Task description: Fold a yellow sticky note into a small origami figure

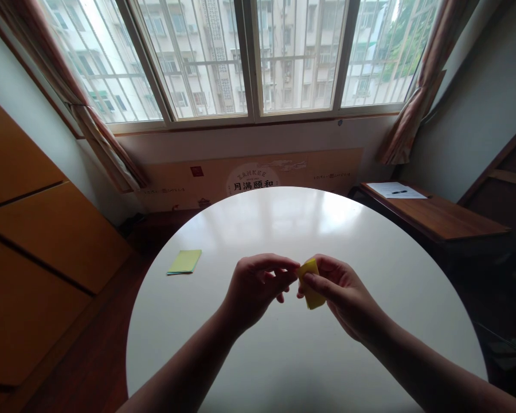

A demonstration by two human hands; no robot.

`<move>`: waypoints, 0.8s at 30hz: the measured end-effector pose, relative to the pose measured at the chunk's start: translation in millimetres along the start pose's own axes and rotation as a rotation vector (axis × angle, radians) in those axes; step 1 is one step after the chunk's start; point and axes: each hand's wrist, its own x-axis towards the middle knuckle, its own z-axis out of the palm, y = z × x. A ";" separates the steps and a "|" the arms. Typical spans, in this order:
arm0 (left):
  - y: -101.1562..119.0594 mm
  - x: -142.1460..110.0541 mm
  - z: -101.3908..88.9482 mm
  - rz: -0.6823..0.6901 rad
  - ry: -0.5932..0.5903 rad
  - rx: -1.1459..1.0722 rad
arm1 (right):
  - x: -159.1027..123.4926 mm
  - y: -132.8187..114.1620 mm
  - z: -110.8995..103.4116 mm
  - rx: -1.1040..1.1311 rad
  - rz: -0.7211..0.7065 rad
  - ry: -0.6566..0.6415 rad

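Above the middle of the white round table [176,344], a small folded piece of yellow paper [315,297] is held up at a slant. My right hand [341,287] is closed on it, the thumb lying across its face and the fingers behind. From the left, my left hand [258,287] reaches to the paper's upper left edge, with thumb and forefinger pinched together there. The fingertips of both hands almost meet, and part of the paper is hidden by my right thumb. A stack of yellow-green paper squares [184,261] lies on the table's left side.
Beyond the table's right side stands a brown wooden side table [460,221] with a white sheet [391,190] and a dark pen [399,192] on it. Orange-brown cabinets [30,287] line the left. A barred window [249,57] with tied curtains [90,120] is ahead.
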 end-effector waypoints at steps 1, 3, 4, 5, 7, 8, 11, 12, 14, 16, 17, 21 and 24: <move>-0.2 -0.2 0.1 0.000 0.003 0.004 | 0.1 -0.1 0.2 -0.004 0.000 -0.001; -0.8 -0.7 0.3 0.003 0.009 0.015 | 0.3 -0.3 0.3 -0.012 0.000 0.000; -1.1 -0.9 0.5 0.007 0.009 0.021 | 0.4 -0.4 0.2 -0.016 0.000 0.000; -1.3 -1.0 0.6 0.013 0.007 0.028 | 0.6 -0.4 0.0 -0.018 0.000 0.001; -1.9 -1.0 0.5 0.027 0.004 0.045 | 0.8 -0.3 -0.5 -0.019 -0.003 0.004; -2.2 -0.9 0.3 0.036 0.001 0.055 | 0.9 -0.3 -0.6 -0.020 -0.004 0.005; -2.6 -0.6 -0.6 0.063 -0.010 0.087 | 0.6 -0.8 -0.6 -0.025 -0.005 0.007; -2.6 -0.4 -0.9 0.070 -0.012 0.098 | 0.4 -1.2 -0.5 -0.028 -0.005 0.007; -2.4 -0.2 -1.4 0.081 -0.012 0.121 | 0.0 -1.9 -0.4 -0.035 -0.008 0.012; -2.2 0.0 -1.8 0.091 -0.015 0.143 | -0.3 -2.6 -0.4 -0.049 -0.009 0.017; -2.3 0.1 -2.0 0.094 -0.017 0.153 | -0.4 -2.9 -0.5 -0.059 -0.009 0.021; -3.2 0.3 -3.6 0.096 -0.026 0.178 | 0.0 -4.0 -0.2 -0.107 -0.009 0.039; -3.2 0.7 -4.5 0.092 -0.038 0.198 | 0.5 -5.0 0.6 -0.126 0.001 0.043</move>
